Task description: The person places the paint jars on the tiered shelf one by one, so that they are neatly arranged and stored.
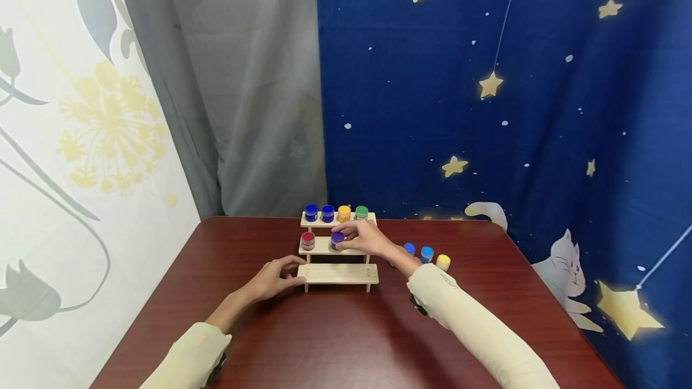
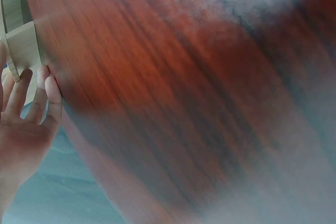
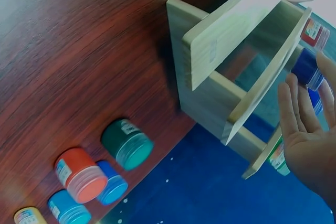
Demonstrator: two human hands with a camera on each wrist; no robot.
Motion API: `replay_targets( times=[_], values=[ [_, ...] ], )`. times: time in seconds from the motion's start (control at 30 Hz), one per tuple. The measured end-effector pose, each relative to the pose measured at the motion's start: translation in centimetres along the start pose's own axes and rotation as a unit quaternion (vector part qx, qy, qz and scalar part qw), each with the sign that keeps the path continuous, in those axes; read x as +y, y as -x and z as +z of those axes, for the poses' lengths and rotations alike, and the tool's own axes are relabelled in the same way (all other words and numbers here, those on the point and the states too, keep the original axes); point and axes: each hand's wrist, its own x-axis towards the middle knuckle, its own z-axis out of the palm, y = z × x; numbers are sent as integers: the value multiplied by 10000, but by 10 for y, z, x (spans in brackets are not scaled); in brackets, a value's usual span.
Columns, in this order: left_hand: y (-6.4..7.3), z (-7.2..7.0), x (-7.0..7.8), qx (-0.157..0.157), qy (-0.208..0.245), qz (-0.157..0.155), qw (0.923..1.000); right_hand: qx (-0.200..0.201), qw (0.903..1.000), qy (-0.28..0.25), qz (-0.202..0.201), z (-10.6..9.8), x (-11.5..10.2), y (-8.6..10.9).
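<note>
My right hand point(image 1: 363, 238) pinches a dark purple-blue paint jar point(image 1: 337, 239) between thumb and fingers, at the middle step of a three-step wooden display rack point(image 1: 338, 275). In the right wrist view the paint jar point(image 3: 306, 68) sits at the fingertips, right over the step's surface. To its left on the same step is a red paint jar point(image 1: 308, 242). My left hand point(image 1: 274, 278) rests its fingertips against the left end of the lowest step. Seen from the left wrist, the fingers point(image 2: 52, 95) are fairly straight along the rack's side.
On the top step stand two dark blue jars point(image 1: 319, 214), a yellow-orange jar point(image 1: 344, 214) and a green jar point(image 1: 361, 212). Right of the rack, several jars stand on the table, including a dark green jar point(image 3: 127, 144) and an orange-red jar point(image 3: 81, 174). Curtains rise behind the table point(image 1: 324, 341).
</note>
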Motion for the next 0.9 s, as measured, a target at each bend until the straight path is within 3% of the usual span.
replay_targets(
  times=[0.23, 0.9],
  values=[
    [0, 1, 1, -19, -17, 27, 10000, 1, 9999, -14, -161, 8, -3, -9],
    [-1, 2, -2, 30, -10, -18, 10000, -94, 9999, 99, -75, 21, -12, -20]
  ],
)
